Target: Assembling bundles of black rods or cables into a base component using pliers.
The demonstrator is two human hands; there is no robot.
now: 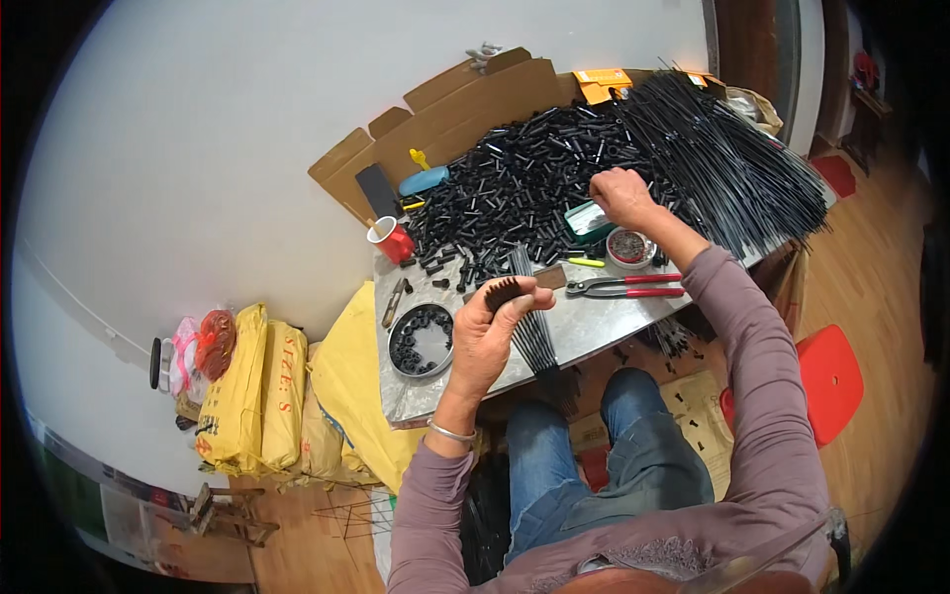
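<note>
the left hand (483,342) is clamped on a dark toothed piece (503,293) over the table (602,325), right hand (625,196) at the green box (586,222), grip i can't tell, black parts (405,342) already in the round tray (427,346), a huge loose heap (524,178) apparently left.

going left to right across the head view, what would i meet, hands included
Yellow sacks with red print → red mug with white interior → left hand holding a black comb-like piece → right hand → red plastic stool.
</note>
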